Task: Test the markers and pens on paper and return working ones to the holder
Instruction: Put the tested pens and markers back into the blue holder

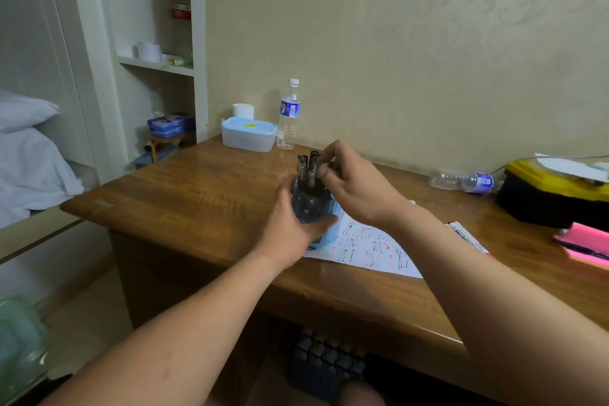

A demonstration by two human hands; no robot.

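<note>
Head view: the holder [311,208] is held from its left side by the curled fingers of the left hand [291,224]. It stands on the desk [197,194], at the edge of the paper [372,250]. The pens [307,170] stand upright in it. Their tops are pinched from the right by the right hand [356,184], which is the nearer one. A pen can likely be moved only straight up or down.

On the brown wooden desk [197,194], a translucent plastic box with pale blue lid [248,134] sits far left, just beside an upright clear water bottle [289,115]; another clear bottle [461,181] lies sideways far right.
</note>
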